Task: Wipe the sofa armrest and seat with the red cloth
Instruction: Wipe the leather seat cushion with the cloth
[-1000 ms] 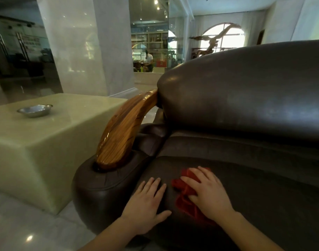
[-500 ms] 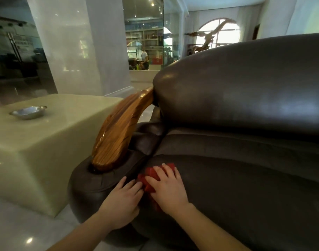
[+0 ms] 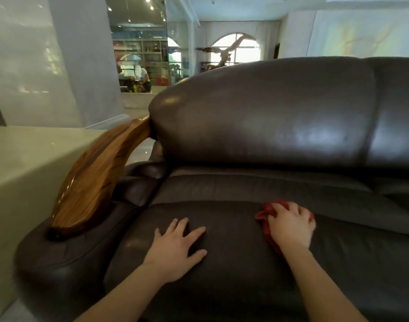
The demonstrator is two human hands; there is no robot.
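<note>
A dark brown leather sofa fills the view, its seat cushion (image 3: pixel 233 270) in front of me. The armrest at the left has a curved polished wooden top (image 3: pixel 96 180) over a padded leather end (image 3: pixel 59 259). My right hand (image 3: pixel 290 225) presses the bunched red cloth (image 3: pixel 265 213) onto the seat, right of centre; most of the cloth is hidden under the hand. My left hand (image 3: pixel 178 247) lies flat on the seat with fingers spread, holding nothing, between the armrest and the cloth.
A pale green stone block table (image 3: pixel 20 173) stands tight against the armrest on the left. The tall backrest (image 3: pixel 268 117) rises behind the seat. A white pillar (image 3: pixel 66 61) and a glass partition stand farther back, with a person seated in the distance.
My right hand has slid the red cloth rightward across the seat, away from the armrest. My left hand has moved from the armrest's edge onto the seat. The view has shifted right.
</note>
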